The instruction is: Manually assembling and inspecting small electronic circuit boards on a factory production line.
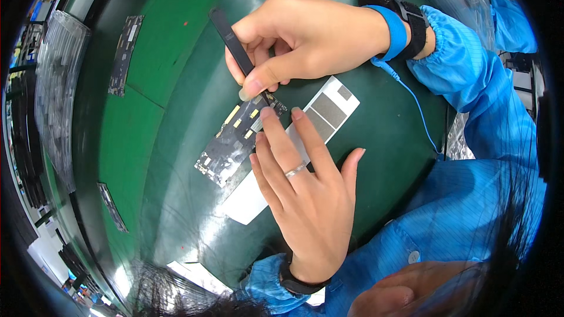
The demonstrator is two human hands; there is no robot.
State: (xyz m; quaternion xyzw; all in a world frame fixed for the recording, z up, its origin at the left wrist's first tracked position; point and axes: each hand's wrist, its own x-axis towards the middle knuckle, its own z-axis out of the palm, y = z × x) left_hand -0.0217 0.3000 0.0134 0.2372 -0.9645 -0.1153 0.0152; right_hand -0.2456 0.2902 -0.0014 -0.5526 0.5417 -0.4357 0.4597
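A dark circuit board (226,149) with gold-coloured parts lies at a slant on the green work surface. My right hand (294,41) is closed on black tweezers (232,41), their tips pointing down at the far end of the board. Fingers apart, my left hand (308,191) lies palm down, its fingertips touching the board's edge close to the tweezer tips. Under the left fingers runs a white strip (247,199), with grey rectangular patches at its far end. The exact contact of the tweezer tips is partly hidden by my fingers.
On the bright green belt (164,41) at the left lie another circuit board (125,56) and a narrow dark board (111,206). Clear plastic trays (59,94) are stacked beyond it. A blue cord (420,108) trails from my right wrist strap. Another person's blue sleeve (511,20) shows at upper right.
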